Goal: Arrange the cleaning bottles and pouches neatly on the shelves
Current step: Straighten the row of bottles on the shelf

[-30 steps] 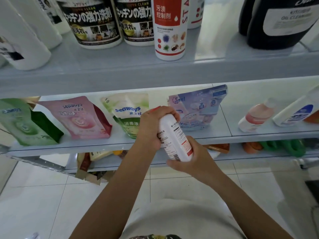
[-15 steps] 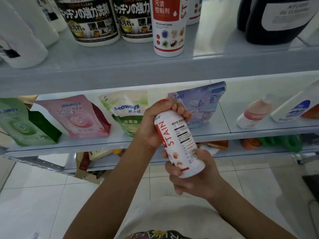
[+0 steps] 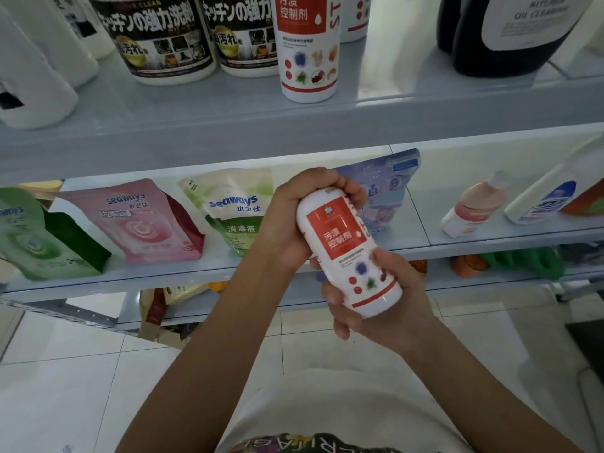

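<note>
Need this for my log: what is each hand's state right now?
Left hand: grips the stain remover bottle at its top.
Right hand: grips its base.

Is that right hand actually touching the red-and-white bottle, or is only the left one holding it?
Touching. The head view shows the right hand cupping the lower end of the bottle, fingers curled round it; the left hand grips its top.

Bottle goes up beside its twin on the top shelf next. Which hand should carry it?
Probably left. The left hand grips the bottle by its top end, so the base could land freely; the right hand cups that base. The twin bottle stands just above.
</note>
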`<move>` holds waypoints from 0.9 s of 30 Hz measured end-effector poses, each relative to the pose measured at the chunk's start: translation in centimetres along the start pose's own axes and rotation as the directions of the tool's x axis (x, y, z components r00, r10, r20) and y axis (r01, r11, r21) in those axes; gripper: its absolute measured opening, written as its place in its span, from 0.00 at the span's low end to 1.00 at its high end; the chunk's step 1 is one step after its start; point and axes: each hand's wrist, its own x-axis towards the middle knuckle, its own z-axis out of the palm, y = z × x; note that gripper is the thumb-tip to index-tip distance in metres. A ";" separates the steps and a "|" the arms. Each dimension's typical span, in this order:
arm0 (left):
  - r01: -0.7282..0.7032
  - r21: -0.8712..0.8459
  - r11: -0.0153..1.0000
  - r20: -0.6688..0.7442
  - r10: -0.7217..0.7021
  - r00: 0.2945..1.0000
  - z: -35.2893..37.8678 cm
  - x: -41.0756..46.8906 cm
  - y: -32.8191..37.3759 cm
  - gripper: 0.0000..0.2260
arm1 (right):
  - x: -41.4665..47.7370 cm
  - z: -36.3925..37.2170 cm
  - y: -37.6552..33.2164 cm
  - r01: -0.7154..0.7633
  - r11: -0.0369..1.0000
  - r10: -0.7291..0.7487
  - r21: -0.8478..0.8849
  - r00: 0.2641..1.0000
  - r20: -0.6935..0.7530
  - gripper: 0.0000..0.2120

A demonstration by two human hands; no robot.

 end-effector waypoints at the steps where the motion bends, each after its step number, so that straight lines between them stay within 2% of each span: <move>1: 0.005 -0.031 1.000 0.041 -0.004 0.999 0.1 0.1 -0.1 0.08 | 0.2 -0.2 0.5 -0.033 0.992 0.020 0.126 0.995 0.097 0.30; 4: 0.029 -0.068 0.997 0.097 -0.022 0.995 -0.2 0.5 -0.4 0.04 | 0.6 -0.3 1.3 -0.067 0.961 0.025 0.268 0.987 0.158 0.31; 11: 0.140 -0.017 0.990 -0.166 -0.141 0.976 -0.5 1.0 -0.8 0.04 | 0.0 -1.0 1.0 0.031 0.975 -0.022 0.222 0.999 -0.042 0.31; 12: 0.161 -0.005 0.987 -0.212 -0.158 0.964 -0.6 1.0 -0.7 0.04 | 0.0 -0.8 0.9 0.030 0.984 -0.017 0.177 0.997 -0.077 0.31; 13: 0.183 -0.008 0.983 -0.260 -0.179 0.949 -0.6 0.8 -0.6 0.03 | -0.1 -0.6 0.7 0.042 0.996 -0.028 0.080 0.984 -0.175 0.31; 14: 0.195 0.000 0.981 -0.312 -0.185 0.932 -0.5 0.8 -0.4 0.03 | -0.1 -0.4 0.3 0.048 0.998 -0.061 -0.049 0.949 -0.310 0.30; 16: 0.196 0.107 0.975 -0.427 -0.133 0.895 -0.7 0.9 -0.4 0.03 | 0.0 0.2 -0.3 -0.033 0.941 -0.165 -0.337 0.825 -0.541 0.23; 18: 0.212 0.222 0.952 -0.502 -0.075 0.862 -0.7 0.9 -0.6 0.05 | 0.1 0.3 -0.8 -0.152 0.828 -0.274 -0.540 0.731 -0.625 0.17; 19: 0.216 0.239 0.947 -0.506 -0.068 0.860 -0.6 0.9 -0.6 0.06 | 0.0 0.3 -0.8 -0.161 0.808 -0.292 -0.566 0.726 -0.623 0.16; 20: 0.209 0.234 0.949 -0.481 -0.074 0.873 -0.6 1.0 -0.7 0.06 | -0.1 0.2 -0.8 -0.117 0.836 -0.278 -0.535 0.751 -0.599 0.17; 21: 0.187 0.208 0.960 -0.425 -0.084 0.901 -0.3 0.9 -0.6 0.05 | -0.3 0.1 -0.8 -0.032 0.901 -0.237 -0.433 0.800 -0.552 0.18; 23: 0.123 0.132 0.984 -0.247 -0.088 0.965 0.2 0.5 -0.5 0.02 | -0.7 -0.2 -1.1 0.131 0.991 -0.137 -0.041 0.935 -0.327 0.24; 24: 0.106 0.096 0.990 -0.143 -0.092 0.985 0.1 0.2 -0.5 0.05 | -0.8 -0.4 -1.3 0.128 0.974 -0.100 0.185 0.983 -0.155 0.28; 25: 0.103 0.057 0.993 -0.032 -0.102 0.994 0.0 -0.1 -0.6 0.10 | -0.9 -0.4 -1.5 0.070 0.941 -0.065 0.330 0.998 -0.027 0.29; 27: 0.109 0.033 0.993 0.152 -0.113 0.982 -0.4 -0.5 -0.9 0.17 | -0.7 -1.0 -1.5 0.014 0.918 -0.021 0.396 1.000 0.015 0.32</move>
